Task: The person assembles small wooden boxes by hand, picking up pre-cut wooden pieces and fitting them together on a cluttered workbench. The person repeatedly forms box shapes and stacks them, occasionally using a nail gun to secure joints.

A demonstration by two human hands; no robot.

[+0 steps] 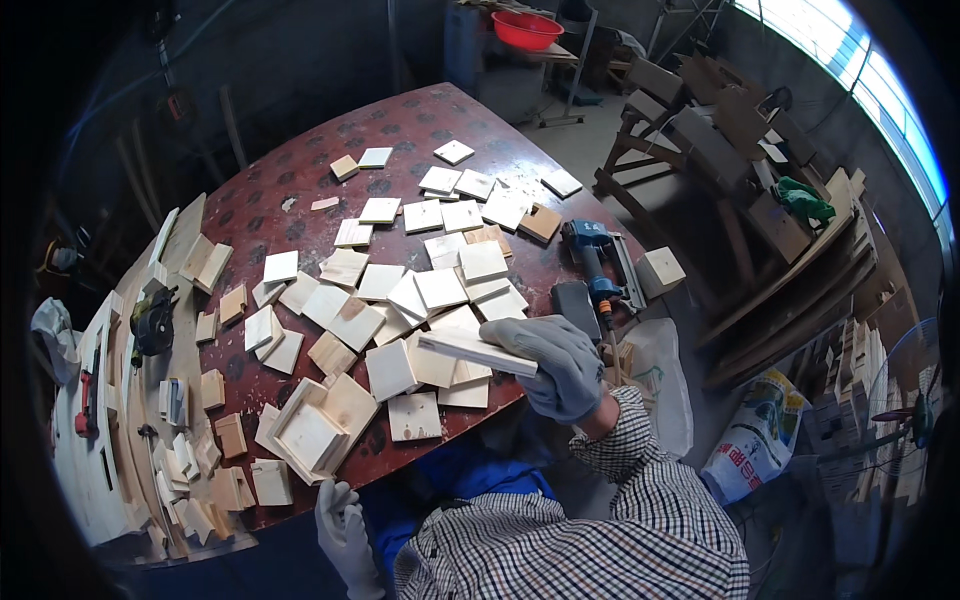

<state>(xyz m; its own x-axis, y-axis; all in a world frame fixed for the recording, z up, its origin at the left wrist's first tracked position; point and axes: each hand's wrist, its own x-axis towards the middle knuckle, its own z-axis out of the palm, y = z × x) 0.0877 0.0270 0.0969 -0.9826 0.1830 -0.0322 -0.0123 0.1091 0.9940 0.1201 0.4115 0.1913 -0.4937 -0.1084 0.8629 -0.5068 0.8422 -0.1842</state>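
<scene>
My right hand [562, 368], in a grey glove, is closed around one end of a flat wooden board [470, 346], held above the table's near edge. My left hand [345, 535], in a pale glove, is low at the near edge. Its fingers are loosely bent with nothing visible in them, just by the corner of a shallow wooden box [283, 440]; contact cannot be made out. Inside that box lie square wooden pieces [310, 437]. Many loose square wooden pieces [440, 288] lie heaped across the table's middle.
The dark red patterned table [410, 120] carries a blue nail gun [592, 250] on the right, with a hose, beside a dark block [575, 308]. Wood offcuts and a black tool [153, 322] lie on boards at left. A printed sack [755, 435] stands at right.
</scene>
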